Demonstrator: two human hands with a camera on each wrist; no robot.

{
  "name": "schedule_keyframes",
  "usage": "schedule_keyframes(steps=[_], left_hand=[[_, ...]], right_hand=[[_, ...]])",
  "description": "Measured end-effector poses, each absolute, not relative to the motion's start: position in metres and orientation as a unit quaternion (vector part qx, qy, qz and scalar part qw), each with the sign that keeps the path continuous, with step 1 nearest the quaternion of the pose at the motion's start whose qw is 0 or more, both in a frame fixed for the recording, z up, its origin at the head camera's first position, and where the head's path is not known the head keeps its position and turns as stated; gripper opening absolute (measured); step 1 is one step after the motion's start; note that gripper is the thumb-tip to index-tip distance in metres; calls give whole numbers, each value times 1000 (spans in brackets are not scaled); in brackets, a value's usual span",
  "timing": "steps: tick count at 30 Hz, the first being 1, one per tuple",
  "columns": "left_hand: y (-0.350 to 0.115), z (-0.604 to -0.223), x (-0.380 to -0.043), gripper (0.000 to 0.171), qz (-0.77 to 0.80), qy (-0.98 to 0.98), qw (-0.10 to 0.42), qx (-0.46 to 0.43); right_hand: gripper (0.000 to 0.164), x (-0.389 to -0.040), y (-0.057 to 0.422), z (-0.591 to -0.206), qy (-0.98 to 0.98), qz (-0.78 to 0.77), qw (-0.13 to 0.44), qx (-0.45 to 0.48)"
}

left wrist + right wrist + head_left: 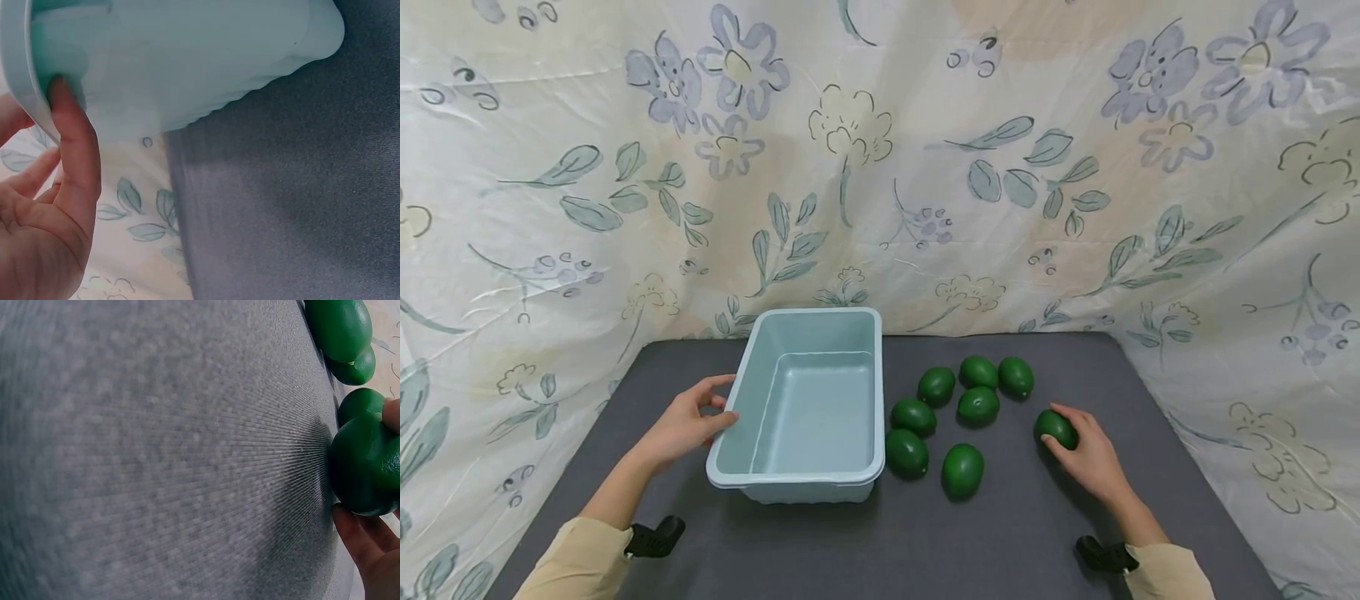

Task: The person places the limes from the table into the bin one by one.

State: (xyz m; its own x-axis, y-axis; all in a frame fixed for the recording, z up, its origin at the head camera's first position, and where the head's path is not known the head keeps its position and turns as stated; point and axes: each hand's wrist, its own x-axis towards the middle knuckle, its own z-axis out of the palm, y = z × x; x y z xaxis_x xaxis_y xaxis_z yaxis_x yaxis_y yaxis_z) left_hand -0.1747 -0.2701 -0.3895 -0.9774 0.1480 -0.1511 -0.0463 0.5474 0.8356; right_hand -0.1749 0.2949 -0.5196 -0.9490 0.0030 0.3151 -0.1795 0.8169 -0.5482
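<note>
A pale blue-green plastic basin point(823, 417) rests on the dark grey tabletop, its inside bare. My left hand point(688, 421) holds its left rim, and in the left wrist view one finger point(76, 144) presses against the outer wall just under the lip. Off to the right, my right hand point(1093, 458) grips a glossy dark-green oval fruit point(1056, 428) between thumb and fingers, low over the table. In the right wrist view, the held fruit point(362, 465) has fingertips at its upper and lower sides. Part of that hand is out of frame there.
Several more green oval fruits point(977, 407) lie loosely grouped between basin and right hand; one point(907, 454) lies right beside the basin's wall. The grey tabletop point(970, 550) ends at the back against a floral cloth point(880, 167), which also hangs at both sides.
</note>
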Motion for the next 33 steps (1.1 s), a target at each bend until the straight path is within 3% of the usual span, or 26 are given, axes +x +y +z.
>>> schedule_keyframes(steps=[21,33], left_hand=[[-271,-390,-175,67,473,874,108,29],[-271,-389,-175,67,478,871,112,29]], right_hand=[[52,-177,289,-502,-932,303,187,67],[52,-187,265,-486,-924,330,173,85]])
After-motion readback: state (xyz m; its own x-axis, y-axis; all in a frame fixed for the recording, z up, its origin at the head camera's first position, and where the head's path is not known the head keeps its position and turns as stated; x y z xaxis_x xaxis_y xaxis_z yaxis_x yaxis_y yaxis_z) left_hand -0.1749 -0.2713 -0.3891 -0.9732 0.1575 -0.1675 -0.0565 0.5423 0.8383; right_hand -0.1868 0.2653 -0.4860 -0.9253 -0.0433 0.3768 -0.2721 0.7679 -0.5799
